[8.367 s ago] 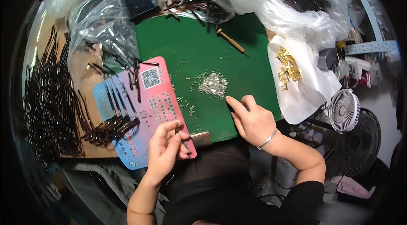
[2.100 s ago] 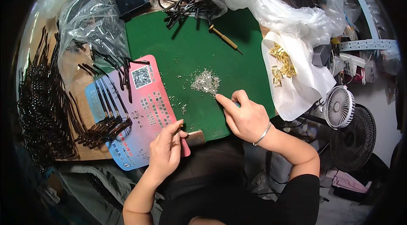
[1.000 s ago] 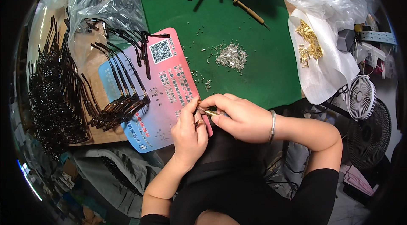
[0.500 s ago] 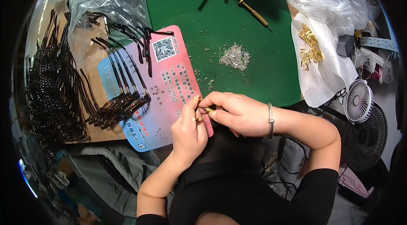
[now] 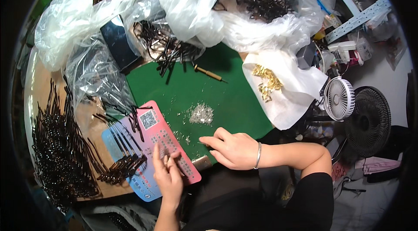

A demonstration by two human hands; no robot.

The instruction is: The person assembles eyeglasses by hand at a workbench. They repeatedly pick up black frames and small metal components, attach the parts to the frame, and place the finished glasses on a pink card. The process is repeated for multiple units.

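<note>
My left hand (image 5: 169, 176) is over the pink and blue printed card (image 5: 190, 174), index finger stretched out and thumb apart from it. A gold-coloured ring shows among its fingers; I make out nothing held. My right hand (image 5: 236, 150) hovers at the near edge of the green mat (image 5: 235, 105), fingers forward and thumb apart, with nothing visible in it. Its fingertips are close to a heap of tiny silvery parts (image 5: 201, 114), some scattered around it. Dark eyeglass temples (image 5: 124, 168) lie in a bundle across the card's left side.
A slim brass-coloured screwdriver (image 5: 209, 73) lies on the mat's far part. Small gold-coloured pieces (image 5: 267, 81) rest on white paper (image 5: 283, 111). Many dark temples (image 5: 61, 157) are stacked at left. Plastic bags (image 5: 187, 5) line the back; a small white fan (image 5: 339, 98) stands right.
My hands have come apart from their pinch together. The right one has moved over the mat toward the silvery heap, the left remains over the card. The view has tilted up.
</note>
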